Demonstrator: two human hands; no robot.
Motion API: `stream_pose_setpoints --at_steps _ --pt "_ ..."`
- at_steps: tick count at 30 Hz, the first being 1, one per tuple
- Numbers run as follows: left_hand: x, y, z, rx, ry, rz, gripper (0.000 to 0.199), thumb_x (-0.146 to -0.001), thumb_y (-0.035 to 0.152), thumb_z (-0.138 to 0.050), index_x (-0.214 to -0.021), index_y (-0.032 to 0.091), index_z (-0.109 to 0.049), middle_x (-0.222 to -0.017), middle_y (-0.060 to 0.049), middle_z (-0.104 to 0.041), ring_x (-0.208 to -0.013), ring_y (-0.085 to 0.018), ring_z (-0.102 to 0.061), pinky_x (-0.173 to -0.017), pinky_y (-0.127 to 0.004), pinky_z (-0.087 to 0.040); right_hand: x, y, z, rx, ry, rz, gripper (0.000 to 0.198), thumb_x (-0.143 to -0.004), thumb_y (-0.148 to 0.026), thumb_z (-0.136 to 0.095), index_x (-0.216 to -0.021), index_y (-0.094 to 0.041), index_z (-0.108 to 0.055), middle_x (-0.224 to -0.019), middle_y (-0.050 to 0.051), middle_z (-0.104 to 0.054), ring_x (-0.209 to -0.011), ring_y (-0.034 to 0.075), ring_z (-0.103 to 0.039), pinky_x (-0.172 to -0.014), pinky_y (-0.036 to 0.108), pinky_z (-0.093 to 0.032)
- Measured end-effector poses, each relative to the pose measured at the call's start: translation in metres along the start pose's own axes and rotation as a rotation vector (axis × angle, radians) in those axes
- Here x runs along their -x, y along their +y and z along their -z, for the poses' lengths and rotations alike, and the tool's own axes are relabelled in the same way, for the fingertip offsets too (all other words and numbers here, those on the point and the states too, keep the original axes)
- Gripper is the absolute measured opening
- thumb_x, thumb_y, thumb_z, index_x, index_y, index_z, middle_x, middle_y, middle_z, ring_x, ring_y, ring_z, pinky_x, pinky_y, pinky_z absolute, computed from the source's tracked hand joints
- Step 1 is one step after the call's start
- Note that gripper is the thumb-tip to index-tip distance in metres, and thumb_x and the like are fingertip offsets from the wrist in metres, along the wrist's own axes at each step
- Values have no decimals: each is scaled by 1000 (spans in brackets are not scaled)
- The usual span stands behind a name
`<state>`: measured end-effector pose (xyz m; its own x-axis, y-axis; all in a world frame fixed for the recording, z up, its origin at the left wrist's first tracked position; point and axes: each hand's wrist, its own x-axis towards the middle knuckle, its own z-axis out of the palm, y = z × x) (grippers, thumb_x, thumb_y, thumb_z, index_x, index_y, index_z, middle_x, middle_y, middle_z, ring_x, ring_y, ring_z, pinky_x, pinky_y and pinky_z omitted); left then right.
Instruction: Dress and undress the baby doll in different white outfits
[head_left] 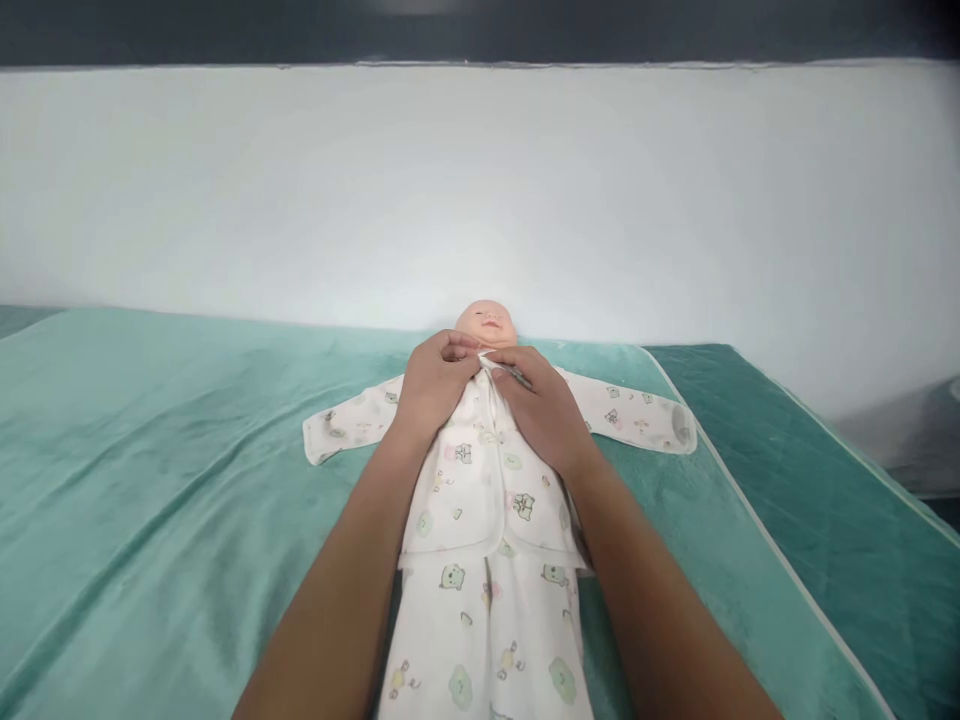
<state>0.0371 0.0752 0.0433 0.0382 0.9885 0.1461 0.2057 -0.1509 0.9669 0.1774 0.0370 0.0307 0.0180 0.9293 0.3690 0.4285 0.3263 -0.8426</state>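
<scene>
A baby doll [487, 320] lies on its back, head toward the wall. It wears a white baby jacket [469, 500] printed with small green and pink animals, its sleeves spread to both sides, and matching trousers [525, 650]. At the jacket's neckline, my left hand [441, 380] pinches the collar edge between thumb and fingers. My right hand [536, 395] grips the other side of the collar, close beside the left one. Both hands cover the upper chest, so any fastener there is hidden. Lower down, the jacket's front edges overlap.
Under the doll is a light green blanket [187, 480] with soft folds at the left. A darker green cover [817, 480] shows at the right, beyond the blanket's pale edge. A white wall [480, 190] rises right behind the doll's head.
</scene>
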Motion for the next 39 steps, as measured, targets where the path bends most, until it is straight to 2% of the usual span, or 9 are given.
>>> stream_pose_setpoints --at_steps 10,20,30,39 --pt "3 3 0 35 12 -54 14 -72 18 -64 -86 19 -68 -86 -2 -71 -79 -15 -65 -71 -26 -48 1 3 -1 -24 21 -25 25 -87 -27 -51 -107 -26 -65 -120 2 -64 -115 20 -55 -103 41 -40" --pt "2 2 0 -58 57 -69 9 -73 22 -69 -81 19 -69 -89 -3 -71 -84 -16 -64 -79 -29 -48 0 2 -2 -57 114 -35 22 -86 -24 -52 -91 -26 -73 -108 1 -72 -106 21 -63 -98 40 -45" --pt "7 11 0 -165 75 -60 9 -76 29 -68 -79 20 -69 -87 -3 -72 -83 -18 -64 -77 -30 -47 0 4 -2 -87 83 -17 22 -85 -22 -53 -92 -27 -73 -112 -1 -72 -111 19 -62 -104 39 -43" --pt "3 5 1 -21 -4 7 18 -73 30 -71 -87 20 -68 -85 -4 -73 -82 -18 -67 -76 -31 -48 -1 3 0 -89 26 5 20 -85 -23 -54 -88 -27 -73 -112 0 -69 -112 19 -60 -105 39 -42"
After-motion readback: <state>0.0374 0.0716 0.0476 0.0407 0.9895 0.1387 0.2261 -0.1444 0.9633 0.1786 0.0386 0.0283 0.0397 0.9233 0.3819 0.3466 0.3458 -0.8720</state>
